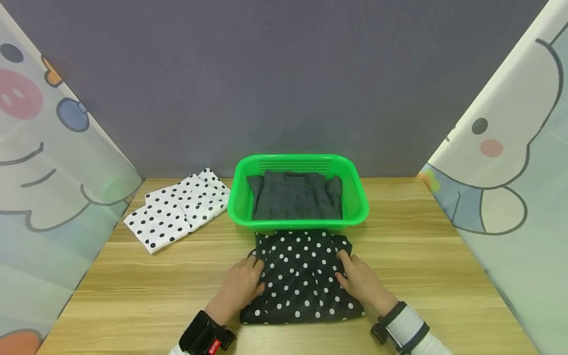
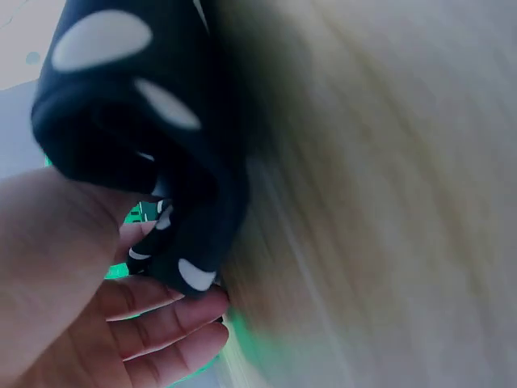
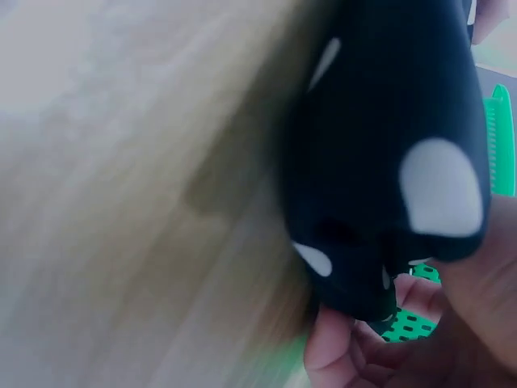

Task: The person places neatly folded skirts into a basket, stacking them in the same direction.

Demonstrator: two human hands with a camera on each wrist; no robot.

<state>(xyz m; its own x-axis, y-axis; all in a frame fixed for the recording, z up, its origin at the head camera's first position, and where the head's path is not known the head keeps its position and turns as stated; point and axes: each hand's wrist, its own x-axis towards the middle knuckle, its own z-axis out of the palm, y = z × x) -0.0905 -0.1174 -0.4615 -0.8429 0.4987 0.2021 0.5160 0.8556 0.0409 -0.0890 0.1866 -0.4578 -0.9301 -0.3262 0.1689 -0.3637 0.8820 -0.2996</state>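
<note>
A folded black garment (image 1: 301, 286) with white polka dots lies on the table in front of the green basket (image 1: 241, 195). My left hand (image 1: 239, 286) grips its left side. In the left wrist view, the fingers of that hand (image 2: 161, 331) reach to the lower edge of the dotted cloth (image 2: 194, 170), which bulges in a loose fold. On the opposite side, my right hand (image 1: 361, 281) holds the garment's right edge. The right wrist view has its fingertips (image 3: 329, 343) under the dotted fabric (image 3: 371, 162), with the thumb partly hidden.
Dark grey folded clothing (image 1: 297, 197) lies inside the basket. To its left, a white cloth with black dots (image 1: 177, 212) rests on the wooden table (image 1: 426, 276). A grey wall (image 1: 284, 88) rises behind, and cartoon-printed panels (image 1: 501, 148) flank both sides.
</note>
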